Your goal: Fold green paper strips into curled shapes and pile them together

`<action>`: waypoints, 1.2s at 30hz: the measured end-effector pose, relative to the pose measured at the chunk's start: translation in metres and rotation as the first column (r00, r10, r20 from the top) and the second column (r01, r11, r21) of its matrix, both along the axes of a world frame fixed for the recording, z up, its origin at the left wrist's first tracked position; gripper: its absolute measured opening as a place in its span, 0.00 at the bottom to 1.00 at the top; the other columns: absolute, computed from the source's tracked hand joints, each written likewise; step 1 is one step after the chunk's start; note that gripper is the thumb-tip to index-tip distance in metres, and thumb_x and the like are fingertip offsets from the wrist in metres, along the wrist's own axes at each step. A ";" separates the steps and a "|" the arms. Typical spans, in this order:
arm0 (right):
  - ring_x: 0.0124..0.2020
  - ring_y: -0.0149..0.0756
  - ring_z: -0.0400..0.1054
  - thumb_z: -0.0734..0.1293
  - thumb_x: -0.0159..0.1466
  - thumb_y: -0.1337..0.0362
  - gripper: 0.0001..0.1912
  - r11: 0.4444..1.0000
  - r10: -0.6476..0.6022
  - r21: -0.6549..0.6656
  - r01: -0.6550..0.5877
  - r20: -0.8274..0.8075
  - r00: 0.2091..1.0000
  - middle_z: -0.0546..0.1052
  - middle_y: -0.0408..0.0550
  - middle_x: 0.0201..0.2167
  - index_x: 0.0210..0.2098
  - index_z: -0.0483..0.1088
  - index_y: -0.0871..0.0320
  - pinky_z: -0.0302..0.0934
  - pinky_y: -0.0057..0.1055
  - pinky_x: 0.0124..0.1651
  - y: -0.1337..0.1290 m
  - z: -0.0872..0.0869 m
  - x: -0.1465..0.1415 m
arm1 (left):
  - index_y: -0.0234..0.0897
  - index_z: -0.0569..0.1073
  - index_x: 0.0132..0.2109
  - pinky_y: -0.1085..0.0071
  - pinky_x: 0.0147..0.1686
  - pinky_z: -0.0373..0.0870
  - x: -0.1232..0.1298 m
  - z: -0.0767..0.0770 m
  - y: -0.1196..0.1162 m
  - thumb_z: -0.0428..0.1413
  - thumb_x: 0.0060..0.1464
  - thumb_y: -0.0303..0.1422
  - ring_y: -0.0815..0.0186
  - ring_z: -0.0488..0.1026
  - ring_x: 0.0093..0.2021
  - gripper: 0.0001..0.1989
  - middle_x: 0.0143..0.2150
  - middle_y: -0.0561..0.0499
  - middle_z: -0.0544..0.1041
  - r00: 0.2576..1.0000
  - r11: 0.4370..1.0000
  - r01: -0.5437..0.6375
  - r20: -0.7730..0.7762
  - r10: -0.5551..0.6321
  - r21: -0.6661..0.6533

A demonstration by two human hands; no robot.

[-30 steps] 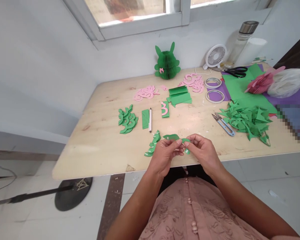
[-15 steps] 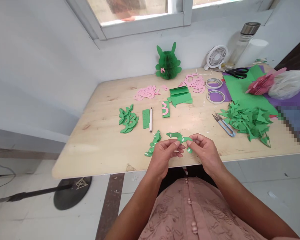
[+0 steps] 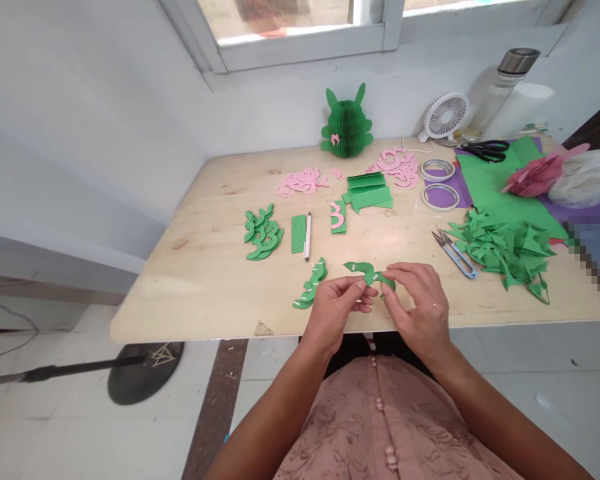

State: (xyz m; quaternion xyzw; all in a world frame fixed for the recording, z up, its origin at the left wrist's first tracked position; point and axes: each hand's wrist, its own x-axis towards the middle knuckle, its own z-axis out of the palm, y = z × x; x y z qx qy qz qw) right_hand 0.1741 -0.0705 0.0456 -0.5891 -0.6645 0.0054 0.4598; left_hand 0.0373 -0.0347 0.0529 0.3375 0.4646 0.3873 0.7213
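Note:
Between my hands, just above the table's front edge, is a curvy green paper cutout (image 3: pixel 364 269) with small white tape pieces on it. My left hand (image 3: pixel 336 305) pinches its middle between thumb and fingers. At its right end, the thumb and fingers of my right hand (image 3: pixel 419 303) close on the paper. Left of my left hand lies a short row of similar green cutouts (image 3: pixel 311 285) with white strips on them. Beyond that are a white pen (image 3: pixel 307 237), a green paper rectangle (image 3: pixel 298 234) and a pile of green cutouts (image 3: pixel 264 233).
A green paper honeycomb figure (image 3: pixel 347 127) stands at the wall. Pink cutouts (image 3: pixel 303 181), two tape rolls (image 3: pixel 441 197), blue thread snips (image 3: pixel 457 257) and green scraps (image 3: pixel 505 247) lie about. Farther right are black scissors (image 3: pixel 486 150), a small fan (image 3: pixel 446 117) and a bottle (image 3: pixel 500 93).
My right hand has turned and its fingers now bend over the right end of the green cutout. My left hand keeps its pinch. The view has shifted slightly.

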 end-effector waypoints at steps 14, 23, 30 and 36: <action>0.41 0.39 0.70 0.64 0.60 0.67 0.07 0.997 0.059 0.022 -0.068 0.293 0.954 0.78 0.48 0.38 0.38 0.72 0.56 0.56 0.38 0.46 0.007 0.002 -0.001 | 0.32 0.79 0.33 0.72 0.28 0.71 0.000 0.001 -0.001 0.61 0.43 0.34 0.70 0.70 0.25 0.10 0.23 0.50 0.75 1.000 0.995 0.020 -0.021 -0.018 0.098; 0.38 0.38 0.71 0.63 0.61 0.70 0.07 0.995 0.093 0.001 -0.100 0.335 0.937 0.79 0.47 0.36 0.35 0.72 0.56 0.55 0.39 0.47 0.010 0.002 -0.001 | 0.34 0.77 0.26 0.74 0.26 0.70 0.001 -0.001 0.001 0.59 0.45 0.33 0.68 0.71 0.26 0.07 0.23 0.50 0.76 0.989 0.969 0.017 -0.148 0.020 0.248; 0.35 0.36 0.71 0.63 0.61 0.70 0.05 0.997 0.071 0.012 -0.080 0.351 0.934 0.79 0.46 0.33 0.32 0.70 0.56 0.55 0.37 0.44 0.012 0.003 -0.004 | 0.34 0.77 0.26 0.74 0.26 0.68 0.002 -0.003 0.002 0.60 0.43 0.32 0.69 0.70 0.25 0.05 0.24 0.50 0.77 0.981 0.967 0.000 -0.187 0.049 0.255; 0.35 0.36 0.70 0.62 0.60 0.72 0.06 0.995 0.091 -0.002 -0.095 0.313 0.945 0.78 0.46 0.31 0.31 0.69 0.57 0.56 0.37 0.44 0.013 -0.001 -0.005 | 0.34 0.77 0.24 0.74 0.24 0.66 0.004 -0.008 0.005 0.59 0.42 0.30 0.68 0.71 0.23 0.04 0.21 0.51 0.75 0.976 0.964 -0.035 -0.201 0.090 0.262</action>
